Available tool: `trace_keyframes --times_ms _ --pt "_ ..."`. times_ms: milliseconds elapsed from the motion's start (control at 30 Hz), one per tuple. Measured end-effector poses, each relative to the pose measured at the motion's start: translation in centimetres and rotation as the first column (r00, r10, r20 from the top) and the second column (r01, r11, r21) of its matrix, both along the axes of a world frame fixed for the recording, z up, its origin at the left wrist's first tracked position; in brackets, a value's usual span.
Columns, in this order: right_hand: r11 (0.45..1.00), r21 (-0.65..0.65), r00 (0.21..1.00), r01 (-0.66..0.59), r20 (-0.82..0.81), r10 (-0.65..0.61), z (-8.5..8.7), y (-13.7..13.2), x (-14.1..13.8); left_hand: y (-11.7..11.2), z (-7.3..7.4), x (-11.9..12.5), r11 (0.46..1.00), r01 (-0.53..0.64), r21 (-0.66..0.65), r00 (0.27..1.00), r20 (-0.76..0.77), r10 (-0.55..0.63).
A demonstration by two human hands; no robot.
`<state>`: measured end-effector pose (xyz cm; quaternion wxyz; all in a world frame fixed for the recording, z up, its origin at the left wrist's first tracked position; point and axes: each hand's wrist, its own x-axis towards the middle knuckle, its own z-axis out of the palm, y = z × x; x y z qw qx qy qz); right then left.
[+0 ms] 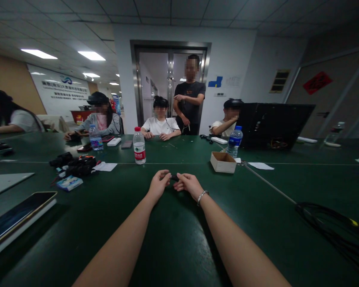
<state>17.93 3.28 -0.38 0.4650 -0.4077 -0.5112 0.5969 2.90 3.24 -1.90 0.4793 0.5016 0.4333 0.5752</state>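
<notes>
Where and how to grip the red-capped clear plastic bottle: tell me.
Grip the clear plastic bottle around its red-and-white label, probably from the near side, with the left hand once free of the small black object: the bottle stands upright on the green table, its round body narrowing toward the red cap, its near face unobstructed.

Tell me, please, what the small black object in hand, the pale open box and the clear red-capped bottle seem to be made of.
The small black object: possibly plastic, being dark; too small to tell. The box: perhaps wood or cardboard; pale, matt, straight walls. The bottle: probably plastic, glossy and see-through.
</notes>
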Motion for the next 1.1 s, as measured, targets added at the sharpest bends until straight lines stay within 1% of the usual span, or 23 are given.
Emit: trace_keyframes --times_ms 100,167,233,300,367,400,500,600,667,767,833,967,1100 --pt "1.0 -0.002 1.0 0.008 0.009 -0.008 0.1 -0.09 -0.07 -0.32 0.32 -0.07 0.998 0.001 0.068 1.0 -0.025 0.0" --pt "1.0 -0.004 1.0 0.018 0.009 -0.018 0.14 -0.12 -0.12 -0.52 0.57 -0.04 0.996 0.014 0.086 1.0 -0.009 -0.013" --pt "1.0 -0.008 1.0 0.017 0.005 -0.017 0.14 -0.1 -0.13 -0.55 0.68 0.05 0.998 0.021 0.067 0.999 0.023 -0.023" --pt "1.0 -0.008 1.0 0.012 -0.001 -0.012 0.09 -0.05 -0.09 -0.42 0.63 0.16 1.0 0.005 0.009 0.999 0.051 -0.006" --pt "1.0 -0.004 1.0 0.008 -0.002 -0.008 0.01 0.01 -0.03 -0.24 0.5 0.19 0.999 -0.021 -0.047 0.999 0.049 0.023" --pt "1.0 -0.003 1.0 0.007 0.001 -0.007 -0.03 0.04 0.0 -0.19 0.44 0.17 0.998 -0.029 -0.054 0.999 0.033 0.03" --pt "1.0 -0.001 1.0 0.007 0.0 -0.007 -0.1 0.04 0.05 -0.21 0.41 0.02 1.0 -0.012 0.013 1.0 -0.025 0.013" --pt "1.0 0.007 1.0 0.014 -0.024 -0.013 -0.1 -0.03 0.06 -0.34 0.56 -0.07 0.998 0.031 0.054 0.999 -0.008 -0.031" --pt "1.0 0.009 0.999 0.018 -0.028 -0.017 -0.07 -0.06 0.04 -0.34 0.58 -0.05 0.999 0.035 0.03 0.999 0.019 -0.036" --pt "1.0 0.01 1.0 0.018 -0.019 -0.018 -0.07 -0.05 0.02 -0.23 0.45 -0.05 1.0 0.014 -0.023 0.999 0.045 -0.013" --pt "1.0 0.016 1.0 0.017 -0.017 -0.017 -0.08 -0.02 0.03 -0.19 0.37 -0.11 1.0 0.007 -0.016 0.999 0.041 -0.006" --pt "1.0 0.012 1.0 0.021 -0.024 -0.02 -0.06 -0.03 0.06 -0.18 0.37 -0.2 0.999 0.031 0.038 0.999 0.038 -0.033" --pt "1.0 0.001 1.0 0.022 -0.022 -0.022 0.01 -0.08 0.01 0.04 0.19 -0.1 1.0 0.014 -0.017 0.998 0.064 -0.013"
